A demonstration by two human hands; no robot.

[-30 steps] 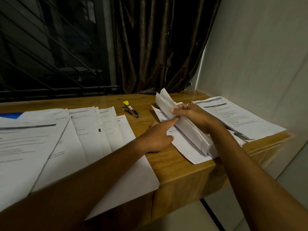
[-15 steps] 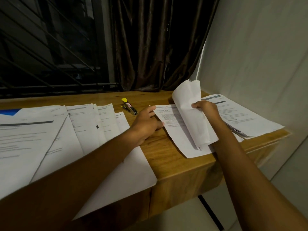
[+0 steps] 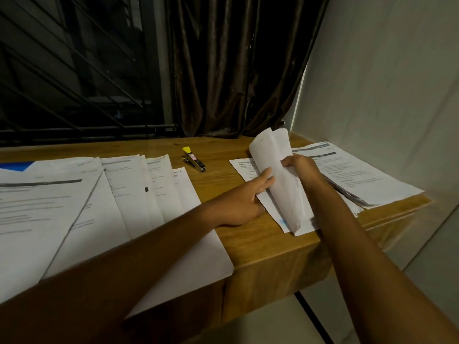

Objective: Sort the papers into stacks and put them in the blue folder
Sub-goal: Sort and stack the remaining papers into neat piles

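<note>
Sheets (image 3: 274,155) (curled upward) gripped by right hand (image 3: 303,167); left hand (image 3: 246,199), fingers straight, touches them.

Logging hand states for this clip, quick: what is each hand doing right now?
Left hand: open, fingers straight, on the flat sheet beside the lifted pages.
Right hand: holding the lifted pages, fingers curled round them.

Both bare forearms reach forward from the lower edge of the view and converge toward the right. The left hand (image 3: 244,198) lies low, its fingers straight and the fingertips against the upturned sheets (image 3: 278,175) — the right hand (image 3: 301,167), knuckles up, grips their other side.
</note>
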